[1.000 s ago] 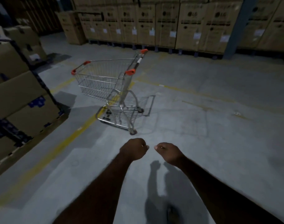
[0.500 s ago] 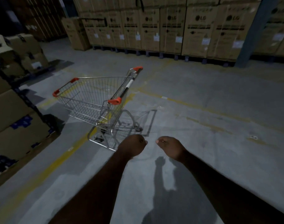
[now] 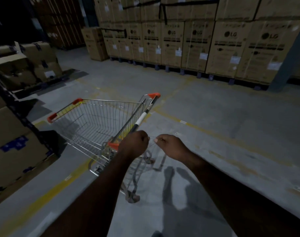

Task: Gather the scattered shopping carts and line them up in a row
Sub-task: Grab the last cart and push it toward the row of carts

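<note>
One wire shopping cart (image 3: 98, 124) with orange corner caps stands on the concrete floor just ahead of me, its basket pointing left and away. Its black-and-white handle bar (image 3: 142, 117) runs diagonally toward me. My left hand (image 3: 133, 145) is a closed fist over the near end of that bar; whether it touches the bar is not visible. My right hand (image 3: 169, 147) is also a fist, held in the air just right of the left one, clear of the cart. No other cart is in view.
A wall of stacked LG cartons (image 3: 197, 40) on pallets lines the back. More cartons (image 3: 14, 151) on a dark rack crowd the left side, close to the basket. A blue-grey column (image 3: 289, 60) stands at the right. Yellow floor lines (image 3: 60, 183) run under the cart.
I have walked up to the cart: it went from a few steps ahead to directly under my hands. Both fists kept the same closed pose throughout.
</note>
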